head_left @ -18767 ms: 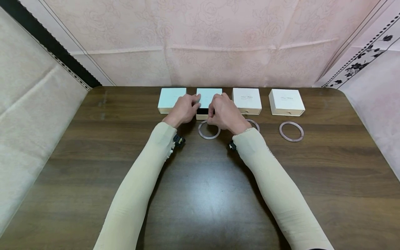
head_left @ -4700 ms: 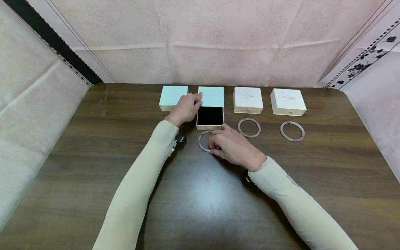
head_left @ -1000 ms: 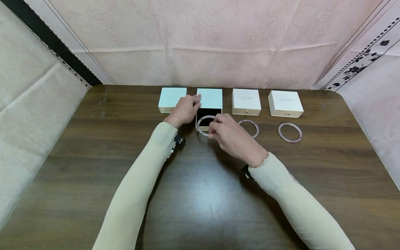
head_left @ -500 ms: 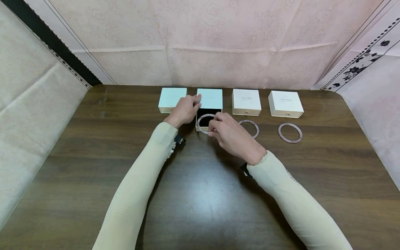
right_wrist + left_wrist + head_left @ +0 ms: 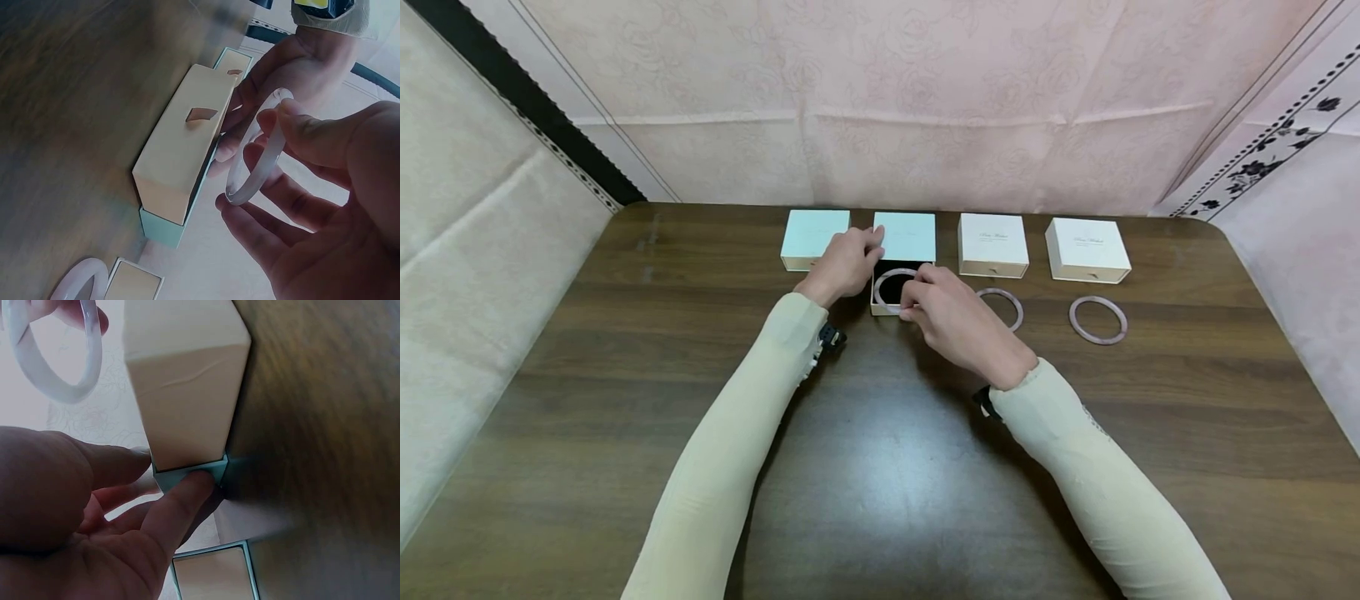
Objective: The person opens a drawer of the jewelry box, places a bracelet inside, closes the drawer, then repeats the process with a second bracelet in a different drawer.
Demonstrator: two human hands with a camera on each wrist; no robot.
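My left hand (image 5: 844,265) steadies a small teal-topped drawer box (image 5: 913,237), its thumb and a finger on the sleeve at the box's left side. In the left wrist view those fingers press against the teal sleeve (image 5: 172,479). The box's cream drawer (image 5: 187,119), black inside, is pulled out toward me, with a small ribbon tab on its front. Just above the drawer, my right hand (image 5: 958,321) pinches a pale lilac bangle (image 5: 877,292) between thumb and fingers. The right wrist view shows the bangle (image 5: 270,159) tilted; nothing lies under it in the visible part of the drawer.
To the left stands another teal box (image 5: 814,235), closed. Two white boxes, one nearer (image 5: 992,237) and one farther right (image 5: 1087,243), continue the row. Before them lie two more bangles, one partly behind my right hand (image 5: 1017,312) and one uncovered (image 5: 1097,338).
Earlier both hands were at the box as its drawer slid out. My right hand then took the bangle from the table and raised it over the drawer, edging farther back. The left hand stayed.
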